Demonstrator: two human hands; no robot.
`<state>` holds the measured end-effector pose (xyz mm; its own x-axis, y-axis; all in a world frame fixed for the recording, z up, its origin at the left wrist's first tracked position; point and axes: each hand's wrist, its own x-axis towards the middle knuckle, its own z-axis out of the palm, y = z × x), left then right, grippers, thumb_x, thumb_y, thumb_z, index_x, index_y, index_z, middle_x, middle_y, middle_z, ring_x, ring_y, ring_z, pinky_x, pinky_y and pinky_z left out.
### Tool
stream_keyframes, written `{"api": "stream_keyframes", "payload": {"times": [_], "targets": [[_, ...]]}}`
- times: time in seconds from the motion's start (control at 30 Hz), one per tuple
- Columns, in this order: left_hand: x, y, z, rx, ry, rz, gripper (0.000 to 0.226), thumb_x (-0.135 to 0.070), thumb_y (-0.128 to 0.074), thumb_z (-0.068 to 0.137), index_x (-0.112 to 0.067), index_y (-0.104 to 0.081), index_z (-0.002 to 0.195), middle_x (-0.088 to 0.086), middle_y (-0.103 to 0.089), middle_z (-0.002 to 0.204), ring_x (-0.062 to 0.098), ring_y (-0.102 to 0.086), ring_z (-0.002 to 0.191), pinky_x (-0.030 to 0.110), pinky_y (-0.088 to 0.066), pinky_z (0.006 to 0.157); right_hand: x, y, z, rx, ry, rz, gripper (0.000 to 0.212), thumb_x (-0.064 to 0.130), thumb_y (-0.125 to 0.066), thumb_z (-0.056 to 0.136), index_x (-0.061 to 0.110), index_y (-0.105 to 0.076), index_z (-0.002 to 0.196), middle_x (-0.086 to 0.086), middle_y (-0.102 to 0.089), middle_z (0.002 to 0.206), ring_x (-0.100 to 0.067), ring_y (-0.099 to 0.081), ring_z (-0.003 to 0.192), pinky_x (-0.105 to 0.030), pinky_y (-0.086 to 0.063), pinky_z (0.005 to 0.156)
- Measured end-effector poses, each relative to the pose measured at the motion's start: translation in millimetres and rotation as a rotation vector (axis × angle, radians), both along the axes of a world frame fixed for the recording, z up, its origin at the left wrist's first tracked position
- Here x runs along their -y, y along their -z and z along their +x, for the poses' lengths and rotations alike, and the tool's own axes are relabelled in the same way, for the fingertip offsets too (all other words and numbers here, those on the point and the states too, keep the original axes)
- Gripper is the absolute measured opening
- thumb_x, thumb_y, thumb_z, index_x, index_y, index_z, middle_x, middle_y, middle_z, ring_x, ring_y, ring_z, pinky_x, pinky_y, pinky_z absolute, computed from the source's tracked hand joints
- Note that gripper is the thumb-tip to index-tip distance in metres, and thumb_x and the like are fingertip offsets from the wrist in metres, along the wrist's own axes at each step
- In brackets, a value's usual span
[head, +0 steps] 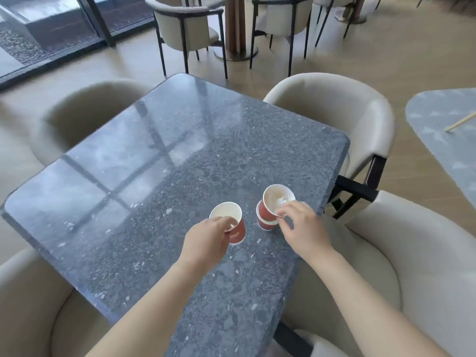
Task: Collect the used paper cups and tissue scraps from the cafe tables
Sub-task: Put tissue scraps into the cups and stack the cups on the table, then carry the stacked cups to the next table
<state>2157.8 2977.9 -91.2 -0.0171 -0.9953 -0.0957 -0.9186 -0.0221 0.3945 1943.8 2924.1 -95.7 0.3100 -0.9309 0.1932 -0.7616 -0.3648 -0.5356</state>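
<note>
Red paper cups with white insides stand near the right front of a dark speckled stone table (159, 161). My left hand (206, 240) pinches the rim of a single red cup (228, 220) with fingers reaching inside it. My right hand (301, 228) pinches the near rim of the top cup (277, 199), which tilts as it sits nested in a second red cup (265, 222) standing on the table. Something pale lies inside the top cup; I cannot tell what it is.
Beige armchairs ring the table: far left (85, 117), far right (342, 112), near right (412, 266), near left (28, 305). A second pale table (443, 130) with a thin wooden stick (461, 122) lies at the right. More chairs and a round table base stand beyond.
</note>
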Motion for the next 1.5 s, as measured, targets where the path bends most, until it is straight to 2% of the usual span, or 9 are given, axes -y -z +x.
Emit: {"api": "stream_keyframes", "payload": {"times": [0.1, 0.23, 0.43, 0.7, 0.83, 0.97, 1.13, 1.23, 1.5], "targets": [[-11.5, 8.0, -0.6, 0.022, 0.017, 0.066, 0.032, -0.015, -0.050, 0.085, -0.031, -0.056, 0.112, -0.013, -0.063, 0.113, 0.019, -0.058, 0.105, 0.031, -0.048, 0.073, -4.5, 20.0, 0.1, -0.018, -0.042, 0.092, 0.005, 0.005, -0.062, 0.082, 0.007, -0.066, 0.083, -0.005, -0.066, 0.090, -0.027, -0.055, 0.091, -0.028, -0.042, 0.073], [-16.3, 11.6, 1.2, 0.048, 0.004, 0.089, 0.031, -0.016, -0.049, 0.085, -0.031, -0.056, 0.111, -0.012, -0.063, 0.112, 0.019, -0.058, 0.104, 0.031, -0.049, 0.074, -8.5, 33.0, 9.0, -0.018, -0.106, 0.165, 0.006, 0.006, -0.059, 0.083, 0.007, -0.066, 0.082, -0.006, -0.066, 0.091, -0.026, -0.055, 0.091, -0.033, -0.045, 0.074], [-17.2, 11.4, 1.7, 0.046, -0.040, 0.129, 0.032, -0.016, -0.050, 0.084, -0.031, -0.056, 0.111, -0.012, -0.063, 0.112, 0.019, -0.058, 0.103, 0.032, -0.050, 0.074, -12.7, 44.1, 12.0, -0.049, -0.185, 0.226, 0.009, 0.006, -0.062, 0.081, 0.009, -0.066, 0.088, -0.003, -0.065, 0.097, -0.023, -0.053, 0.096, -0.027, -0.041, 0.081], [-40.0, 14.8, -2.3, 0.058, -0.168, 0.207, 0.030, -0.016, -0.049, 0.086, -0.030, -0.055, 0.112, -0.012, -0.062, 0.113, 0.018, -0.057, 0.102, 0.032, -0.050, 0.075, -9.8, 56.7, 11.4, -0.057, -0.243, 0.211, 0.015, -0.002, -0.064, 0.075, 0.012, -0.065, 0.081, -0.001, -0.065, 0.088, -0.025, -0.055, 0.088, -0.023, -0.037, 0.071], [-54.6, 16.0, -4.3, 0.045, -0.238, 0.220, 0.028, -0.017, -0.050, 0.087, -0.028, -0.055, 0.113, -0.011, -0.062, 0.114, 0.019, -0.057, 0.103, 0.031, -0.050, 0.075, -7.1, 56.6, 12.7, -0.033, -0.307, 0.191, 0.014, 0.001, -0.064, 0.077, 0.012, -0.066, 0.084, 0.000, -0.066, 0.090, -0.024, -0.056, 0.089, -0.024, -0.040, 0.069], [-71.8, 12.2, -6.3, 0.006, -0.337, 0.182, 0.026, -0.016, -0.053, 0.085, -0.026, -0.058, 0.109, -0.009, -0.065, 0.107, 0.020, -0.058, 0.098, 0.033, -0.049, 0.074, -13.9, 46.7, 24.9, 0.022, -0.383, 0.179, 0.015, 0.002, -0.065, 0.078, 0.011, -0.067, 0.090, -0.001, -0.067, 0.092, -0.025, -0.056, 0.089, -0.029, -0.045, 0.071], [-101.4, 3.6, -1.9, -0.013, -0.456, 0.099, 0.027, -0.015, -0.055, 0.083, -0.027, -0.059, 0.107, -0.010, -0.066, 0.104, 0.018, -0.058, 0.097, 0.031, -0.048, 0.072, -36.7, 29.5, 49.8, 0.056, -0.509, 0.179, 0.012, 0.008, -0.066, 0.080, 0.013, -0.067, 0.091, 0.001, -0.066, 0.092, -0.021, -0.055, 0.087, -0.022, -0.040, 0.073], [-124.0, -1.0, 4.8, -0.016, -0.500, 0.081, 0.027, -0.016, -0.055, 0.083, -0.028, -0.059, 0.107, -0.010, -0.065, 0.104, 0.018, -0.058, 0.099, 0.033, -0.048, 0.076, -53.7, 20.9, 65.6, 0.040, -0.592, 0.176, 0.011, 0.009, -0.064, 0.082, 0.011, -0.067, 0.092, -0.002, -0.066, 0.093, -0.023, -0.055, 0.090, -0.028, -0.044, 0.076], [-237.7, -21.1, 26.9, -0.021, -0.658, -0.019, 0.024, -0.017, -0.056, 0.083, -0.028, -0.061, 0.104, -0.011, -0.067, 0.099, 0.017, -0.060, 0.095, 0.030, -0.046, 0.073, -146.9, -1.6, 103.1, 0.028, -0.753, 0.139, 0.016, 0.007, -0.062, 0.080, 0.013, -0.068, 0.094, -0.002, -0.066, 0.096, -0.025, -0.054, 0.091, -0.034, -0.046, 0.077]]}}
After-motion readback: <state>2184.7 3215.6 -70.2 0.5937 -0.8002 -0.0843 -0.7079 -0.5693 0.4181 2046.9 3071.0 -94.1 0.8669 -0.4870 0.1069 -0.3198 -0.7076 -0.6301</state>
